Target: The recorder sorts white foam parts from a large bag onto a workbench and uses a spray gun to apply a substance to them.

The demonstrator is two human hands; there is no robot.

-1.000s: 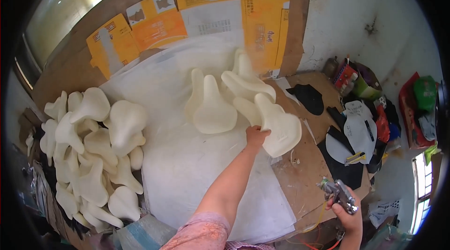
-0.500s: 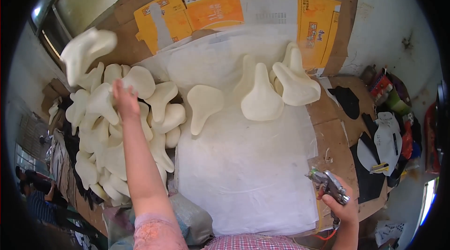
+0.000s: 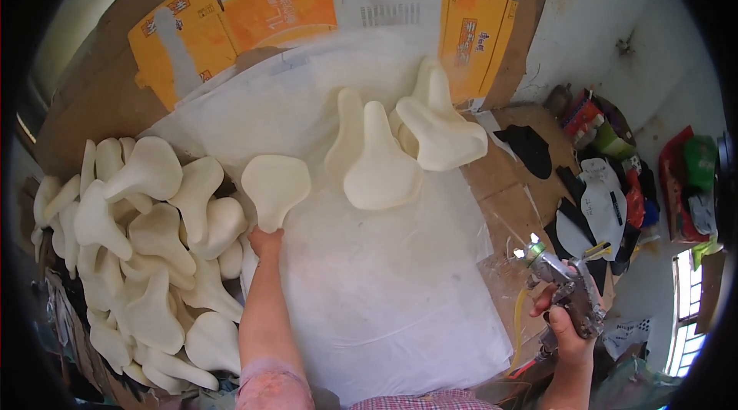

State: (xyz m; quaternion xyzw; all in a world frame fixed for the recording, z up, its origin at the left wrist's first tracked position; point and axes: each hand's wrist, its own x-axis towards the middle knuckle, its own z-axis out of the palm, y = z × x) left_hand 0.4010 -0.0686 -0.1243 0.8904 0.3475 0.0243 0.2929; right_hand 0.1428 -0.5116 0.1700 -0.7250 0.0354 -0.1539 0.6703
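Note:
My left hand (image 3: 266, 242) is closed round the narrow nose of a cream foam bicycle saddle pad (image 3: 275, 185), whose broad end points away from me. My right hand (image 3: 570, 323) grips a metal spray gun (image 3: 567, 284), its nozzle pointing up and to the left. A hose runs down from the gun's handle. Beyond the left hand's saddle pad, to the right, several similar pads stand on the white sheet (image 3: 369, 287), among them a front one (image 3: 382, 172) and one tilted on its side (image 3: 446, 137).
A big heap of cream saddle pads (image 3: 154, 256) fills the left side. Orange carton panels (image 3: 280, 3) line the back. Brown cardboard (image 3: 492, 202) lies along the right, with black cut pieces (image 3: 524, 150), a white template (image 3: 601, 202) and bags (image 3: 588, 122) beyond it.
A saddle pad that was in the air above the heap is no longer there. My open left hand has come from over the heap and closed on another pad's nose. The spray gun is raised slightly.

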